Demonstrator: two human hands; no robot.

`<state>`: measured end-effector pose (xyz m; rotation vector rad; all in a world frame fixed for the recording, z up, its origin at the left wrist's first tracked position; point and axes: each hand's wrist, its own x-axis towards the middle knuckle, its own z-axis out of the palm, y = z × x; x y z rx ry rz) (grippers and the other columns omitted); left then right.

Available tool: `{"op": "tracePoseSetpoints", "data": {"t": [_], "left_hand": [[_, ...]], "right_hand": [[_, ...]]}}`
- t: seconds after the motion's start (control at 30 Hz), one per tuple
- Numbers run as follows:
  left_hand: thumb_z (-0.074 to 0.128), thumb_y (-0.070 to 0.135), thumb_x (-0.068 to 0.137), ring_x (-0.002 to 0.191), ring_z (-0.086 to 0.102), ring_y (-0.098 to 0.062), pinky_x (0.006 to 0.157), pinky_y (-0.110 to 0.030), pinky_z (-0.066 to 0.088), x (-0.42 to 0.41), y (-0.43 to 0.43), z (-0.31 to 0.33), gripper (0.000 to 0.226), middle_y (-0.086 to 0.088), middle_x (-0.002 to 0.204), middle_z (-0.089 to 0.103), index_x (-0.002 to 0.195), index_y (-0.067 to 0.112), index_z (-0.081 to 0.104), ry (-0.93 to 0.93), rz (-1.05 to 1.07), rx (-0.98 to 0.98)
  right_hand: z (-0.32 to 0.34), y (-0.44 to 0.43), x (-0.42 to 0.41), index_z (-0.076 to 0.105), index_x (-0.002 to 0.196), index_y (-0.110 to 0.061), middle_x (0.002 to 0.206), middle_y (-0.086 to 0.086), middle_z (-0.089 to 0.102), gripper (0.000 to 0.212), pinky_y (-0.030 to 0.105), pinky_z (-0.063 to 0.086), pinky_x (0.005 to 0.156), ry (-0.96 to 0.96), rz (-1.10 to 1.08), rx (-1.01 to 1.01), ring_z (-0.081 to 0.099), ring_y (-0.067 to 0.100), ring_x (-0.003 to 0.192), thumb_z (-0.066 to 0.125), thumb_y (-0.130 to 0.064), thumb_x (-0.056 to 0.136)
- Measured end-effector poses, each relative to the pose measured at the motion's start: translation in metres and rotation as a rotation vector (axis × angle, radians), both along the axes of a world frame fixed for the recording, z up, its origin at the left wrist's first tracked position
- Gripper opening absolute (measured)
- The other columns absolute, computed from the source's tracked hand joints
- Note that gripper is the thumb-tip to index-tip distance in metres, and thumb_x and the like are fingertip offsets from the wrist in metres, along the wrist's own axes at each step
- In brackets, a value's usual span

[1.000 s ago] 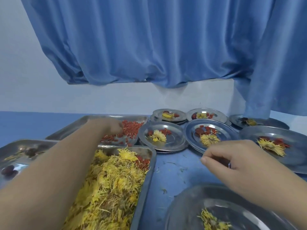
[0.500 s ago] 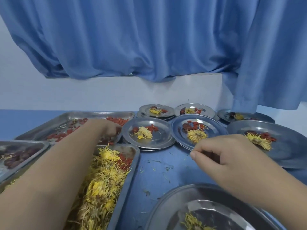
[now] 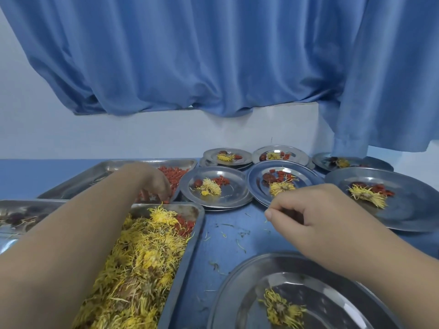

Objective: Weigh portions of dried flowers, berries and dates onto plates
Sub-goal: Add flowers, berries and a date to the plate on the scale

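My left hand [image 3: 152, 184] reaches into the far steel tray [image 3: 99, 172] of red berries [image 3: 174, 174], fingers curled down among them; what it holds is hidden. My right hand [image 3: 308, 210] hovers over the blue table with thumb and fingers pinched together, nothing visible in them. Below it, at the bottom right, a large steel plate [image 3: 237, 288] carries one clump of yellow dried flowers [image 3: 280, 307]. A long tray [image 3: 190, 245] heaped with yellow dried flowers [image 3: 142, 257] lies under my left forearm. Dark dates [image 3: 16, 218] sit in a tray at the left edge.
Several filled plates with flowers and berries stand at the back: one centre [image 3: 237, 198], one beside it [image 3: 256, 176], one at the right [image 3: 415, 210], smaller ones behind [image 3: 247, 155]. Petal scraps litter the blue table [image 3: 228, 233]. A blue curtain [image 3: 213, 55] hangs above the white wall.
The view has tilted up and shifted slightly. My left hand has dug further down into the berry tray. My right hand stays pinched over the table in about the same spot.
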<state>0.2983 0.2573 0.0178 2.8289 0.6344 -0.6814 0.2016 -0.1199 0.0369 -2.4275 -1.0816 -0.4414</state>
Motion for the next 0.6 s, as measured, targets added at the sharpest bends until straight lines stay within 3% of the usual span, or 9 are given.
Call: {"op": "tracePoseSetpoints", "data": {"t": [0.07,0.13,0.2,0.33,0.47,0.6], "left_hand": [[0.062,0.015,0.093,0.091,0.062,-0.022,0.074,-0.035,0.059,0.0,-0.004,-0.001,0.042,-0.004,0.105,0.06,0.134,0.021,0.057,-0.01,0.012,0.013],[0.06,0.009,0.093,0.086,0.063,-0.02,0.079,-0.037,0.059,0.001,-0.006,-0.002,0.04,-0.004,0.095,0.061,0.132,0.019,0.058,-0.027,0.009,0.04],[0.056,0.002,0.093,0.081,0.063,-0.018,0.073,-0.032,0.06,0.001,-0.009,-0.004,0.039,-0.005,0.092,0.061,0.13,0.017,0.058,-0.035,-0.013,0.073],[0.051,-0.004,0.091,0.064,0.06,-0.015,0.043,-0.019,0.048,0.001,-0.007,-0.009,0.032,-0.006,0.087,0.062,0.115,0.015,0.063,-0.087,-0.025,0.12],[0.052,0.0,0.089,0.036,0.048,-0.011,0.039,-0.019,0.041,0.002,0.001,-0.016,0.021,-0.007,0.07,0.062,0.091,0.014,0.067,-0.159,0.016,0.109],[0.051,0.008,0.091,0.048,0.056,-0.018,0.045,-0.025,0.045,0.002,-0.002,-0.022,0.021,-0.006,0.067,0.065,0.079,0.009,0.068,-0.233,0.004,0.186]], "right_hand": [[0.0,0.0,0.001,0.06,0.069,-0.02,0.059,-0.006,0.057,0.033,0.025,0.039,0.049,0.003,-0.005,0.002,0.052,0.01,0.059,0.045,-0.044,0.086],[-0.001,0.0,0.001,0.06,0.068,-0.022,0.061,-0.008,0.058,0.031,0.025,0.04,0.049,0.015,-0.007,0.008,0.053,0.008,0.061,0.047,-0.043,0.087],[-0.002,-0.001,0.002,0.059,0.067,-0.024,0.06,-0.009,0.058,0.03,0.023,0.039,0.048,0.024,-0.013,0.001,0.053,0.006,0.061,0.047,-0.042,0.088],[-0.002,-0.002,0.003,0.058,0.066,-0.024,0.056,-0.007,0.056,0.03,0.021,0.036,0.047,0.033,-0.018,-0.005,0.051,0.005,0.059,0.048,-0.041,0.088],[-0.003,-0.002,0.004,0.058,0.067,-0.024,0.057,-0.007,0.056,0.03,0.023,0.039,0.048,0.021,-0.029,-0.013,0.052,0.007,0.058,0.047,-0.041,0.089],[-0.003,-0.002,0.004,0.056,0.067,-0.027,0.057,-0.009,0.056,0.029,0.021,0.036,0.049,0.003,-0.034,-0.046,0.051,0.006,0.057,0.047,-0.041,0.091]]}}
